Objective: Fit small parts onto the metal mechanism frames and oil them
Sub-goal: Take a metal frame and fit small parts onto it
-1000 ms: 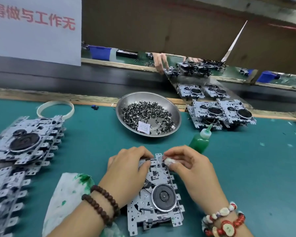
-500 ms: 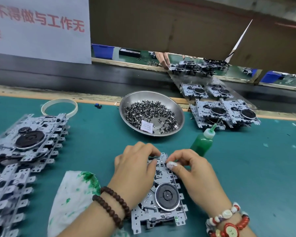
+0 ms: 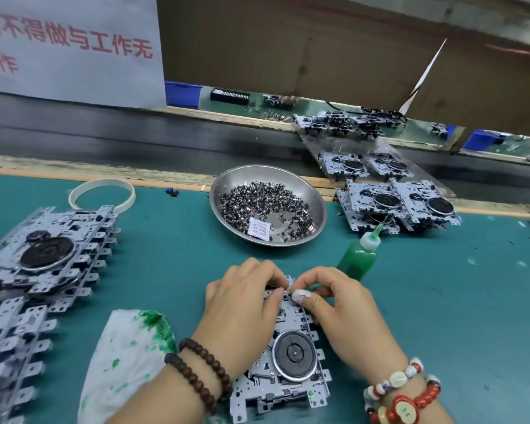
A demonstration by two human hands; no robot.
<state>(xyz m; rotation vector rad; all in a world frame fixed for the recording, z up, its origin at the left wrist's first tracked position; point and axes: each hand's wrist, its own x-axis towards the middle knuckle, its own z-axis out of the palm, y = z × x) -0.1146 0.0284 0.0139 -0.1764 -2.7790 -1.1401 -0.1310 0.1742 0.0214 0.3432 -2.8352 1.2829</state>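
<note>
Both hands, left and right, meet, pinching at the metal frame's far edge.

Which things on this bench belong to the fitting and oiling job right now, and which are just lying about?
In the job: frame under both hands, left hand, right hand, bowl of small parts, green oil bottle.

Lying about: white ring, stained cloth, blue bins.

The table mat was teal green. The oil bottle was bright green with a pale cap. The cloth was white with green stains. The bowl was shiny silver, the metal frame grey with a black round wheel. The sign was white with red characters.
</note>
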